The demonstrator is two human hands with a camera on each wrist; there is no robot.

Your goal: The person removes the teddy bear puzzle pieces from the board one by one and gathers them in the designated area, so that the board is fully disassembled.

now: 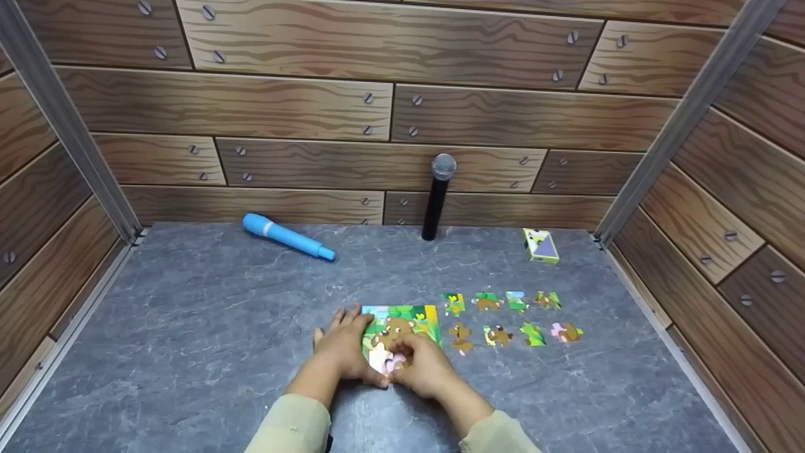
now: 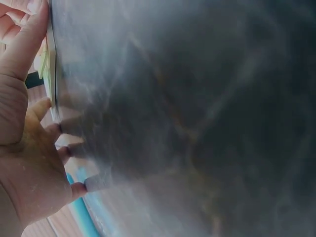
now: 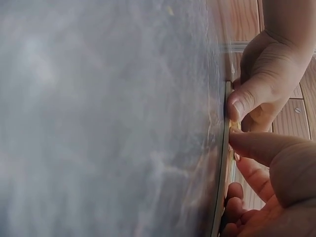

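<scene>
A flat jigsaw puzzle board (image 1: 431, 321) with a brown bear picture lies on the table in front of me. My left hand (image 1: 343, 346) rests along its left side, fingers spread and fairly straight, the thumb at the near edge. At the lower part of the picture, my right hand (image 1: 424, 365) pinches a pink puzzle piece (image 1: 396, 362) between thumb and fingers, beside a white bare gap (image 1: 378, 360). Seen low in the right wrist view, the left thumb (image 3: 242, 103) presses the board's edge close to the right thumb (image 3: 247, 143). My right fingers partly hide the piece.
Right of the board, several loose puzzle pieces (image 1: 497, 335) lie in two rows. A blue toy microphone (image 1: 289, 238) lies at the back left. Farther right, a black microphone (image 1: 435, 207) stands upright near the wall, and a small card box (image 1: 541, 245) sits at the back right.
</scene>
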